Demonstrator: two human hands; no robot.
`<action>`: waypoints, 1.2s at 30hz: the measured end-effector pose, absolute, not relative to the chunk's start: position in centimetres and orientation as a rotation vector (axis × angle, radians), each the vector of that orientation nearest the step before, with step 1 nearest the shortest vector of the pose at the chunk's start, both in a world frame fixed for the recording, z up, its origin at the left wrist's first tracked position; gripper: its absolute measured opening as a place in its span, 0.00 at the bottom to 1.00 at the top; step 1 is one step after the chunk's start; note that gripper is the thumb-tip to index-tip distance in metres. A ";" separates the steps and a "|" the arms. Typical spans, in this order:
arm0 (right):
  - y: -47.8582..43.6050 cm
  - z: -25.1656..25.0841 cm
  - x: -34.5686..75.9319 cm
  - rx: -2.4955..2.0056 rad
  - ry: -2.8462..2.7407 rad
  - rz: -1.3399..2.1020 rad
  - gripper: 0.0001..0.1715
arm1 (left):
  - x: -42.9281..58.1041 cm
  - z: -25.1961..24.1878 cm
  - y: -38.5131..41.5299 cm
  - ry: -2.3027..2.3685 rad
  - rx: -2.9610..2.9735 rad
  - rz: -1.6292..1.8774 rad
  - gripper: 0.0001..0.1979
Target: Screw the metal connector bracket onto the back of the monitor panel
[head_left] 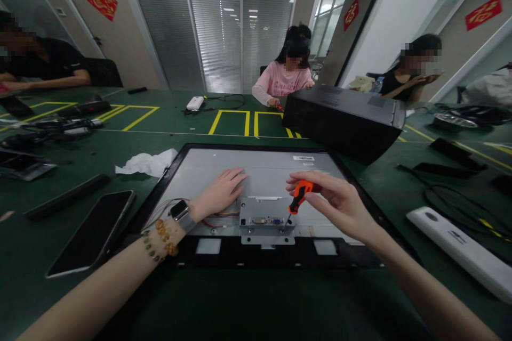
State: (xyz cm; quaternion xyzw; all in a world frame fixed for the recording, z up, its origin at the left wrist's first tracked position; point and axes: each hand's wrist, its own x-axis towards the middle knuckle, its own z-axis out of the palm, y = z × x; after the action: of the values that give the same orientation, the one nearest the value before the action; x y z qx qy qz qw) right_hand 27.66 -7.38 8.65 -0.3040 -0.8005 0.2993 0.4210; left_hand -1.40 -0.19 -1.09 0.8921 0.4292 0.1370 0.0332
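A monitor panel (276, 162) lies flat before me, its grey metal back facing up inside a black frame. My left hand (222, 191) rests on the metal with fingers stretched out, beside the raised bracket (262, 210) that carries the video ports. An orange and black screwdriver (300, 195) is gripped by its handle in my right hand (334, 200). Its thin shaft slants down to the right end of the bracket, near the blue port (277, 221). Whether the tip sits in a screw is too small to tell. Coloured wires (218, 218) run left of the bracket.
A black housing (340, 120) stands behind the panel to the right, with a person in pink (286, 82) beyond it. Left are a phone (94, 232), a black bar (68, 197) and crumpled tissue (146, 163). A white device (456, 248) and cables lie right.
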 end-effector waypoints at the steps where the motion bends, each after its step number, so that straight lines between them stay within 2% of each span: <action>1: -7.4 8.6 27.8 -0.739 -1.980 0.845 0.21 | -1.4 -1.1 -0.2 1.322 2.744 0.422 0.18; 5: -7.1 8.0 27.9 -0.723 -1.877 0.991 0.20 | -1.4 -1.1 -0.1 1.319 2.741 0.426 0.18; 12: -7.0 8.2 27.2 -0.752 -1.904 0.729 0.16 | -1.6 -1.2 -0.2 1.316 2.739 0.434 0.19; 19: -7.3 8.4 27.6 -0.776 -1.902 0.945 0.19 | -1.6 -1.2 -0.3 1.314 2.714 0.448 0.19; 25: -7.5 8.6 27.0 -0.775 -1.899 0.736 0.20 | -1.5 -0.7 -0.3 1.283 2.672 0.523 0.18; 33: -7.4 8.5 26.7 -0.809 -1.973 0.568 0.18 | 1.6 5.0 -3.1 1.053 2.583 0.842 0.18; 36: -7.0 8.0 26.3 -0.802 -1.941 0.534 0.18 | 3.7 7.5 -4.8 0.695 2.173 0.973 0.19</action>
State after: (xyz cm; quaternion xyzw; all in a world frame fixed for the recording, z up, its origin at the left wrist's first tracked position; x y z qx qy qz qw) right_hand 26.27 -7.01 7.96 -0.3269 -0.7915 0.2176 0.4683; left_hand 3.69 -4.81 7.51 0.8288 0.2651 0.3709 0.3246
